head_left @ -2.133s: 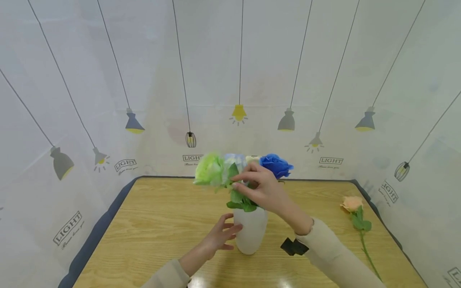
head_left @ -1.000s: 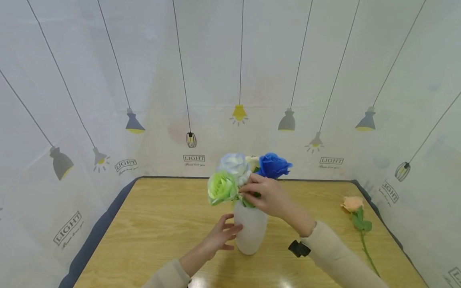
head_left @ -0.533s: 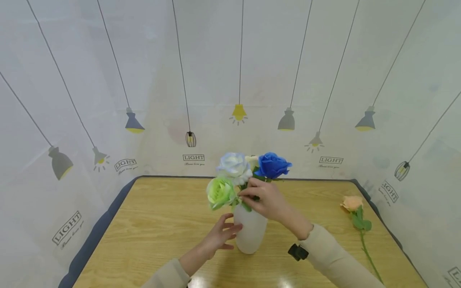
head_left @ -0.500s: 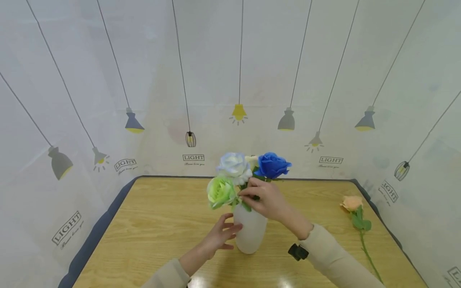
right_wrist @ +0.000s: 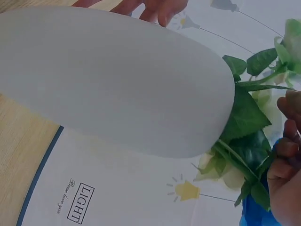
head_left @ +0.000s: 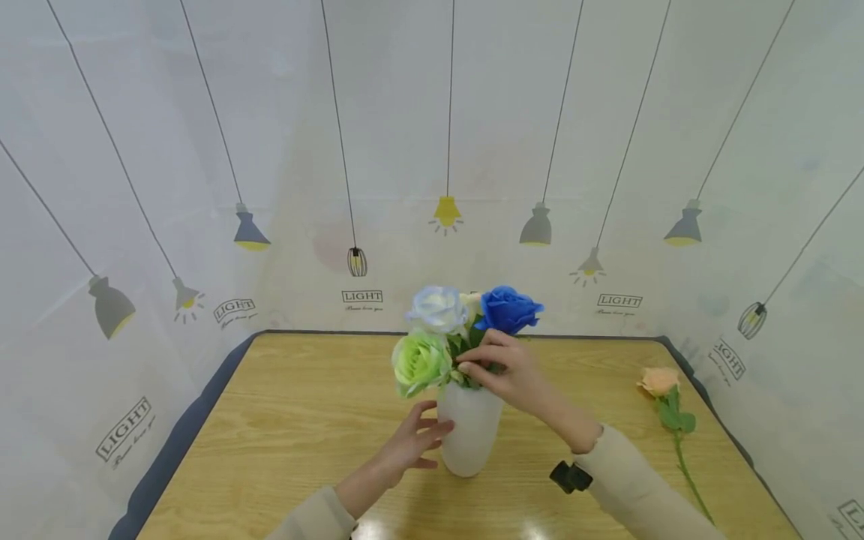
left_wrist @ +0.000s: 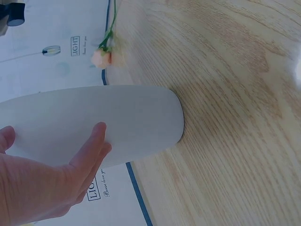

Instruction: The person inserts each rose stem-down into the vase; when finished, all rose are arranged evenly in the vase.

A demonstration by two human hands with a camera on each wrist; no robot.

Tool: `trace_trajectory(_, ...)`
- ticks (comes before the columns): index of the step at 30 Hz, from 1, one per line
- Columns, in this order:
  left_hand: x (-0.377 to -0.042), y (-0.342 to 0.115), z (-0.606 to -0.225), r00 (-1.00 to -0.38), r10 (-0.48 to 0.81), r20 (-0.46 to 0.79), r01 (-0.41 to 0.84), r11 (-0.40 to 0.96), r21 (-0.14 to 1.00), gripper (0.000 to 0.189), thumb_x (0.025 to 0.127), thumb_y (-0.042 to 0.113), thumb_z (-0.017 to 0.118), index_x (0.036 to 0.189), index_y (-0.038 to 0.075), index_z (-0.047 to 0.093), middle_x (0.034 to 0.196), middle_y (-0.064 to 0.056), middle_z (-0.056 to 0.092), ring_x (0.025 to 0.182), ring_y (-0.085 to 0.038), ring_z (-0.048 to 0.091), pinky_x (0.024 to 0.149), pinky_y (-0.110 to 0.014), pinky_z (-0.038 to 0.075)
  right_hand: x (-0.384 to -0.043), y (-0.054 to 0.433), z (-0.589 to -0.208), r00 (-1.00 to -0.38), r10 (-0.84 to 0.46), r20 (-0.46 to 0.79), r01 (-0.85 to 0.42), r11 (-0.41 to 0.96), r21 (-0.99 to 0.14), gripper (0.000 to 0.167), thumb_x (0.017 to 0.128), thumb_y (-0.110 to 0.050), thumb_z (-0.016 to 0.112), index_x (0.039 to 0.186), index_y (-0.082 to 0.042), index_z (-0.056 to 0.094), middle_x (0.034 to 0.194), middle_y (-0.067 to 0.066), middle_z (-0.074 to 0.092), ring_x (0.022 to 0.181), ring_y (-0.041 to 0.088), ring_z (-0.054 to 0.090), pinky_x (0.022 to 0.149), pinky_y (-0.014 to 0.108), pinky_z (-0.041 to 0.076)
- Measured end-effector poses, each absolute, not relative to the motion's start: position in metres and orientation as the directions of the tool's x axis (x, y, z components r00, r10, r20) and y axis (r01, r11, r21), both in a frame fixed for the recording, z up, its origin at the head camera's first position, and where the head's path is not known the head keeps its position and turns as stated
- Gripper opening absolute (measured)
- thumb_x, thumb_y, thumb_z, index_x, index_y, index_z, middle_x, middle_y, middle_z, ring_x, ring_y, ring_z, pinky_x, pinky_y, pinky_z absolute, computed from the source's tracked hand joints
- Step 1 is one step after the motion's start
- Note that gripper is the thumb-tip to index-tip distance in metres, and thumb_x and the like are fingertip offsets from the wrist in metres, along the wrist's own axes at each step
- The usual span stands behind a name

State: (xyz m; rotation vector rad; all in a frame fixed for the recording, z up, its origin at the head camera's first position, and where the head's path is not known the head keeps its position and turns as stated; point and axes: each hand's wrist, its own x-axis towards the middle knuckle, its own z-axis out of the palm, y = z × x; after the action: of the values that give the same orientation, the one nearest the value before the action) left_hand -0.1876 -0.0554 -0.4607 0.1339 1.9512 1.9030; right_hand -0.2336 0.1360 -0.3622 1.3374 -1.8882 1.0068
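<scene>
The vase [head_left: 470, 435] holds roses [head_left: 421, 364]. The left hand [head_left: 410, 442] is spread at its nine o'clock; the right hand [head_left: 509, 371] bends at one, whether pinching I cannot tell.

On my feed I read boxed LIGHT labels [head_left: 619, 301] printed on the lamp-patterned backdrop [head_left: 398, 97]: from the head view's centre, two toward 8 o'clock, one at 9, two toward 3 and a cropped one at 4. My right-wrist view has another at 7 o'clock, its small script [right_wrist: 66, 195] ending "love you", first word unclear.
</scene>
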Motion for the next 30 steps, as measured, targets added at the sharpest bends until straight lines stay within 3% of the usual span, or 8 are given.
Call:
trace_trajectory(3,-0.187,-0.055,-0.46,-0.913,0.342,-0.223,-0.213,0.066,0.975,0.073,0.083,0.04,0.058,0.135,0.003,0.021,0.126,-0.028,0.033,0.109,-0.051,0.037,0.072,-0.049,0.046,-0.233,0.149,-0.359,-0.32,-0.4,0.859,-0.944,0.208,-0.255,0.019,0.084,-0.02,0.062,0.079,-0.002,0.068,0.064,-0.002,0.046,0.051,0.006,0.037,0.044,0.015,0.031)
trace_trajectory(7,-0.188,-0.055,-0.461,-0.914,0.336,-0.225,-0.215,0.067,0.974,0.072,0.083,0.04,0.059,0.134,0.004,0.023,0.125,-0.027,0.035,0.108,-0.05,0.038,0.071,-0.049,0.046,-0.235,0.178,-0.36,-0.394,-0.289,0.872,-0.906,0.281,-0.316,0.002,0.076,-0.002,0.068,0.077,0.0,0.067,0.06,-0.003,0.046,0.049,0.006,0.035,0.041,0.017,0.027)
trace_trajectory(11,-0.188,-0.055,-0.462,-0.915,0.333,-0.229,-0.219,0.07,0.973,0.072,0.082,0.04,0.06,0.134,0.004,0.024,0.125,-0.026,0.036,0.108,-0.049,0.039,0.071,-0.048,0.046,-0.236,0.214,-0.371,-0.493,-0.179,0.852,-0.844,0.337,-0.418,0.012,0.072,0.011,0.065,0.079,0.003,0.066,0.059,-0.001,0.046,0.047,0.006,0.033,0.041,0.019,0.027)
trace_trajectory(17,-0.187,-0.055,-0.461,-0.912,0.336,-0.235,-0.224,0.071,0.972,0.073,0.082,0.041,0.06,0.134,0.005,0.023,0.125,-0.026,0.035,0.108,-0.049,0.038,0.072,-0.049,0.046,-0.228,0.264,-0.395,-0.692,-0.022,0.722,-0.62,0.529,-0.579,0.005,0.08,-0.001,0.063,0.084,-0.001,0.066,0.063,-0.002,0.05,0.049,0.005,0.038,0.044,0.019,0.031)
trace_trajectory(21,-0.188,-0.056,-0.461,-0.912,0.337,-0.232,-0.223,0.066,0.973,0.073,0.083,0.04,0.059,0.135,0.005,0.022,0.126,-0.026,0.034,0.109,-0.05,0.038,0.073,-0.049,0.046,-0.226,0.289,-0.417,-0.778,0.083,0.623,-0.443,0.631,-0.636,0.012,0.084,-0.014,0.062,0.087,-0.004,0.066,0.066,0.001,0.054,0.053,0.008,0.042,0.047,0.02,0.034)
trace_trajectory(25,-0.188,-0.056,-0.461,-0.914,0.332,-0.233,-0.224,0.065,0.972,0.073,0.083,0.04,0.059,0.135,0.005,0.022,0.126,-0.026,0.034,0.109,-0.05,0.037,0.072,-0.048,0.046,-0.258,0.34,-0.483,-0.791,0.138,0.596,-0.426,0.575,-0.698,0.013,0.083,-0.017,0.064,0.092,-0.008,0.067,0.075,0.003,0.058,0.06,0.01,0.044,0.047,0.019,0.033)
trace_trajectory(30,-0.188,-0.055,-0.461,-0.914,0.329,-0.237,-0.226,0.069,0.972,0.073,0.082,0.041,0.06,0.135,0.005,0.023,0.126,-0.026,0.035,0.109,-0.049,0.038,0.071,-0.047,0.046,-0.316,0.415,-0.592,-0.767,0.246,0.593,-0.326,0.646,-0.69,0.015,0.082,-0.028,0.064,0.094,-0.02,0.067,0.086,-0.004,0.059,0.07,0.007,0.047,0.052,0.016,0.035)
